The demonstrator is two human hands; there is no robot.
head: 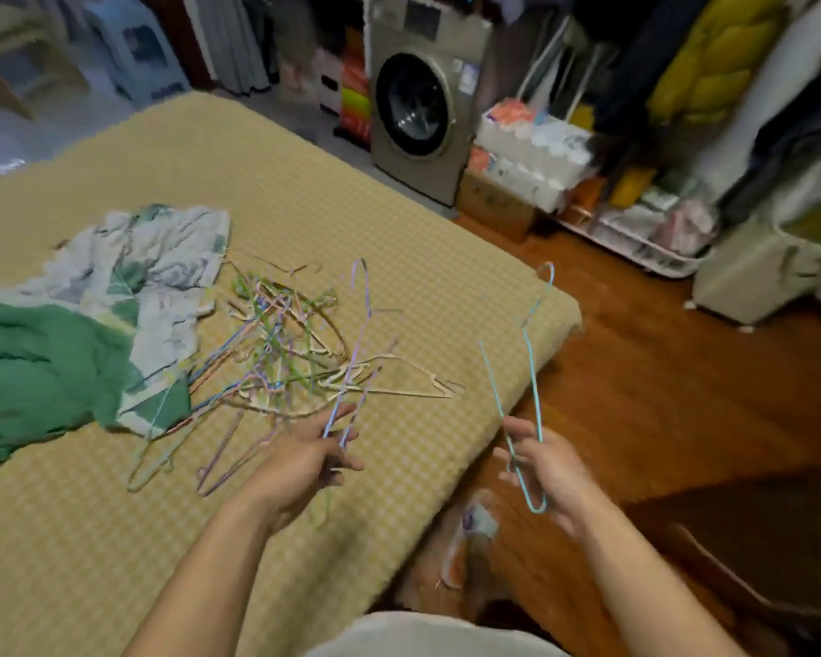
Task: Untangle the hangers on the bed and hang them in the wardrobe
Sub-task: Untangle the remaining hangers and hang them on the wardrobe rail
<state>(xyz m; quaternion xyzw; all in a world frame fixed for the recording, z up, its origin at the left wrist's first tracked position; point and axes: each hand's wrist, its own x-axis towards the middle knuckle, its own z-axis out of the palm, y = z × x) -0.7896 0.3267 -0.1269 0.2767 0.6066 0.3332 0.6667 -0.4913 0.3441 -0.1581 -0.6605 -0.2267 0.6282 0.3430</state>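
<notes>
Thin, light and springy, the wire hangers snag easily: the right hand (548,467) pinches a freed teal hanger (532,372) by its lower bar, the left hand (304,459) a purple one (359,343) above the tangled pile (276,353) on the bed (304,192).

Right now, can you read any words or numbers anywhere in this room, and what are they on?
No text can be read.
Washing machine: stickers on its front, too blurred to read.
White packs beside it: printing too blurred.
Cardboard box: no marks clear enough to read.
</notes>
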